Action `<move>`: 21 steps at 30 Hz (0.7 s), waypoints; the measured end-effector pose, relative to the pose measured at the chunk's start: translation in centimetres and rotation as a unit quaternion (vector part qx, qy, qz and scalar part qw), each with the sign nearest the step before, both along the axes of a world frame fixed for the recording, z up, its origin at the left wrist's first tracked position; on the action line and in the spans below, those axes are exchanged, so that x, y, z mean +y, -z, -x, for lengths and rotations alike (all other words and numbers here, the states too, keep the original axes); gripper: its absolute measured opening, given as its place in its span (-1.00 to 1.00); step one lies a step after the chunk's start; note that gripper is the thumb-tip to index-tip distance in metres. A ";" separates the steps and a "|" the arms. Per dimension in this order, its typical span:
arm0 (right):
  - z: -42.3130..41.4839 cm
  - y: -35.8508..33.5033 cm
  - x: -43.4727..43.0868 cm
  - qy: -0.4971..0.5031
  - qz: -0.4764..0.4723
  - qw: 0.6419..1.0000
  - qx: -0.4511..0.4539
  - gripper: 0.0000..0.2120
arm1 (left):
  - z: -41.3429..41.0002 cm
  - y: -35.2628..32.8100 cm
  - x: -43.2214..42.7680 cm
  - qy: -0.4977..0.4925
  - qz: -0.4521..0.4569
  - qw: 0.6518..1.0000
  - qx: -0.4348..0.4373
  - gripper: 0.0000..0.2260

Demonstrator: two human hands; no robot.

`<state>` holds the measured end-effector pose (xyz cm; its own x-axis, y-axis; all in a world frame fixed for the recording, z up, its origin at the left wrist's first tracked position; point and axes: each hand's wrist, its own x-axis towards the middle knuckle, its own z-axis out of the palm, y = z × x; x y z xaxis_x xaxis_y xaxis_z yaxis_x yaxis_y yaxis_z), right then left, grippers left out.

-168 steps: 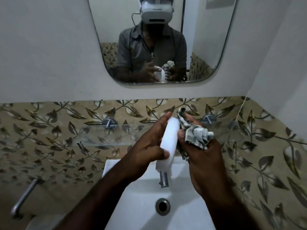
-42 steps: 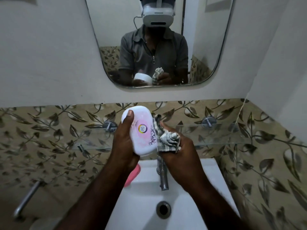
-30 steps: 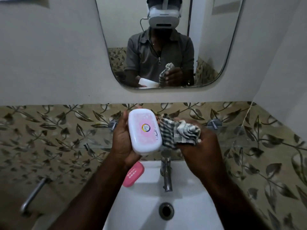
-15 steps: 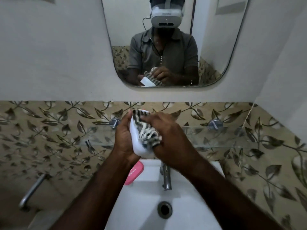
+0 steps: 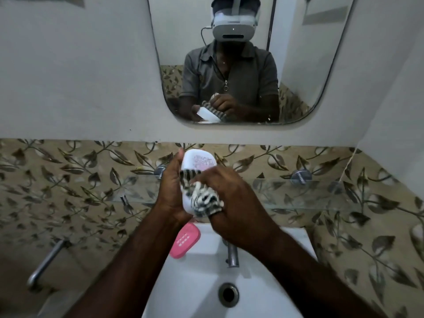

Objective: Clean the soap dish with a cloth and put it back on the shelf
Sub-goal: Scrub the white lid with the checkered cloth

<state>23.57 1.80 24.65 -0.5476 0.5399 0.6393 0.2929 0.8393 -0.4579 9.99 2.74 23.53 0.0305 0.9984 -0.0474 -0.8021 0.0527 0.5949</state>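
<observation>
You are finding no readable text here: the pink print on the soap dish (image 5: 198,160) is blurring into specks, and the pale embossed marks on the pink soap bar (image 5: 185,241), lying at the basin's (image 5: 195,285) back left edge, are showing too small to read.

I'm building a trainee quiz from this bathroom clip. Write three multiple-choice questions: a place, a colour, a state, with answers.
1. Where is the pink soap? A floor; B basin rim, left of the tap; C towel.
2. What colour is the cloth? A red; B dark-and-white checks; C yellow.
3. The soap dish is: A hanging; B lying down; C gripped by the left hand, right hand pressing the cloth on it.
Answers: B, it lies beside the tap; B, its checks show; C, fingers wrap its side.
</observation>
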 end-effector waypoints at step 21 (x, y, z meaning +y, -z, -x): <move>-0.3 -1.6 2.6 0.073 0.006 0.995 0.062 -0.65 | -2.0 0.2 0.3 0.001 -0.022 0.999 0.029 -0.57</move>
